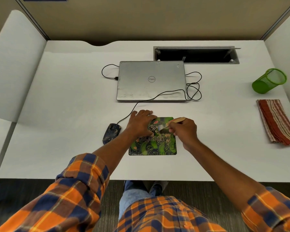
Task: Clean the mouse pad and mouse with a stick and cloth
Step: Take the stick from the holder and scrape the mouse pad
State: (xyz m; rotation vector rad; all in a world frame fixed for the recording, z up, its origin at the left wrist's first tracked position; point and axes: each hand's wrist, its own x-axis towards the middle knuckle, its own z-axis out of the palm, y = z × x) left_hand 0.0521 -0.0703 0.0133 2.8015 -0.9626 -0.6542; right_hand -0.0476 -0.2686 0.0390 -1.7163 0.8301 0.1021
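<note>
Speckled mouse [111,133] is left beside the thin, floppy mouse pad [153,143], which is pinned flat at its far-left corner by the spread left hand [141,123] while the light stiff stick [173,122] is pinched in the right hand [182,129]; cloth [276,122] lies far right.

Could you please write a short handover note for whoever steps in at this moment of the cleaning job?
Left hand: open, pressed flat on the far left part of the mouse pad, steadying it.
Right hand: shut on the stick, whose tip is down on the pad's far half.
Mouse: on the desk just left of the pad, speckled with crumbs, untouched.
Cloth: folded, far right on the desk, not yet used.
Done: pad cleaning is under way; crumbs remain near its middle right.
Left: finish the pad, clean the mouse, wipe both with the cloth.
</note>
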